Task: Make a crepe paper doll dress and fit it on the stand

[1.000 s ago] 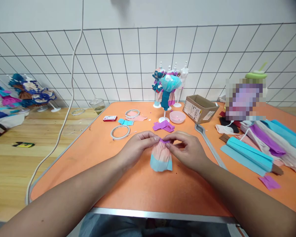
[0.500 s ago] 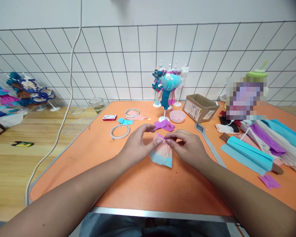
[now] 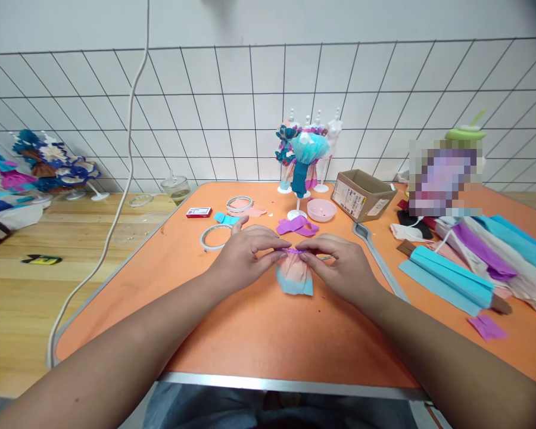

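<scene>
A small gathered crepe-paper skirt [image 3: 295,277], pink above and light blue at the hem with a purple strip along its top, lies on the orange table [image 3: 259,333] between my hands. My left hand [image 3: 245,256] pinches the left end of the purple top edge. My right hand [image 3: 339,265] pinches the right end of it. Both hands rest low over the table.
Behind my hands lie a tape ring [image 3: 214,236], a second tape ring [image 3: 239,204], purple paper scraps [image 3: 297,226], a pink bowl [image 3: 321,210], dressed mini mannequins [image 3: 304,156] and a cardboard box [image 3: 361,195]. Folded crepe paper [image 3: 451,280] lies at the right. A white cable [image 3: 116,202] hangs at left.
The skirt's top has been drawn tighter and flattened between my fingers. My hands shifted slightly away from me and the skirt now looks narrower.
</scene>
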The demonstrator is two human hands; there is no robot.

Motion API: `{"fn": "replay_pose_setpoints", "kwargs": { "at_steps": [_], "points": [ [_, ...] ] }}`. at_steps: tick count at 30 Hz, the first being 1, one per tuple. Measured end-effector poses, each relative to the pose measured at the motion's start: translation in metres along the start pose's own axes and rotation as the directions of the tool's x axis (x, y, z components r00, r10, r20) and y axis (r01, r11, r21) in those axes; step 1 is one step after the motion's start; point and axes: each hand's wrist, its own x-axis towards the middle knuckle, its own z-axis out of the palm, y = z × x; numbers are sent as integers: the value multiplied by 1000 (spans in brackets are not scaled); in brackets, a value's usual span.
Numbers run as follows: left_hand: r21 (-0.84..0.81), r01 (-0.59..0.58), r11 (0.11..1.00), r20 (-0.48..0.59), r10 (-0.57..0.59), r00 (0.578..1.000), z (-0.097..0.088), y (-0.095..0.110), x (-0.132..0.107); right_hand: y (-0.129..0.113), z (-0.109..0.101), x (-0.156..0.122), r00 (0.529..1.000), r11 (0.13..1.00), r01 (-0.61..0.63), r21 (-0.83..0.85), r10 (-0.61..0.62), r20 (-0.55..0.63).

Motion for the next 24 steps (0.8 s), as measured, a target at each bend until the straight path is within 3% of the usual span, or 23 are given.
{"fn": "replay_pose_setpoints", "kwargs": {
  "at_steps": [4,7,12,16,20,22,24],
  "points": [
    [-274,96,957,72,-80,994,1,-3,0,1,1,0,1000,1000,6,5,-5,-12],
    [-508,282,814,182,-218,959,5,-4,0,0,1,0,999,1000,22,14,-22,-27],
    [-555,449,700,321,-317,892,12,1,1,1,1,-1,999,1000,18,-1,-18,-28],
    [-614,498,613,308,-394,866,14,3,0,1,1,-1,1000,1000,5,7,-5,-22],
    [-564,458,687,274,-368,889,12,7,1,-3,2,0,998,993,-54,104,51,32],
    [-510,438,740,250,-360,899,12,10,1,-5,3,1,988,972,-148,180,138,70],
    [-516,451,728,237,-385,892,12,12,1,-4,4,2,969,938,-247,244,231,93]
  ]
}}
